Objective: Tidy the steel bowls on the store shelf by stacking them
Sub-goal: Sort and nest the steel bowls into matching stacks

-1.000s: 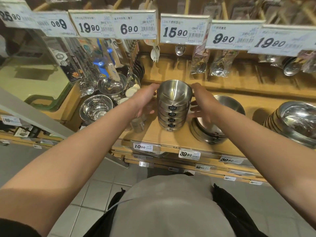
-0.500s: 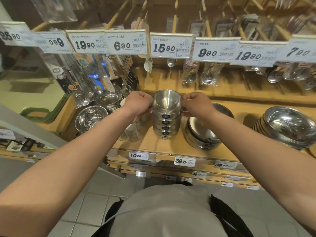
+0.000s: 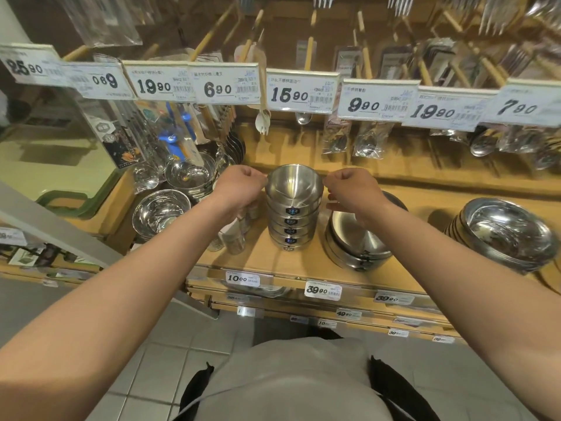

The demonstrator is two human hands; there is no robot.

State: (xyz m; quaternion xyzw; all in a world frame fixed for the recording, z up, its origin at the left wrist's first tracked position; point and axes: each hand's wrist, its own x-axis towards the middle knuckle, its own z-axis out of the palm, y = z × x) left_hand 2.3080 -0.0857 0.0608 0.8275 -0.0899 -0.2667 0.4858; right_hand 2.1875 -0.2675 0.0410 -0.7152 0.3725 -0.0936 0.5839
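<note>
bowls [image 3: 294, 189]: silver, dark labels | shelf [image 3: 303, 262]: tan | price tags [image 3: 302, 92]: white

Left hand [image 3: 239, 185], right hand [image 3: 352, 189], fingers curled

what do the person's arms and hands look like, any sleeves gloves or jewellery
Both forearms are bare up to the frame edge, with no sleeves in view. The left hand and right hand wear no gloves, and no rings, watch or bracelet show on the sides facing the camera. Lower down, a grey top and dark straps are visible.
</note>
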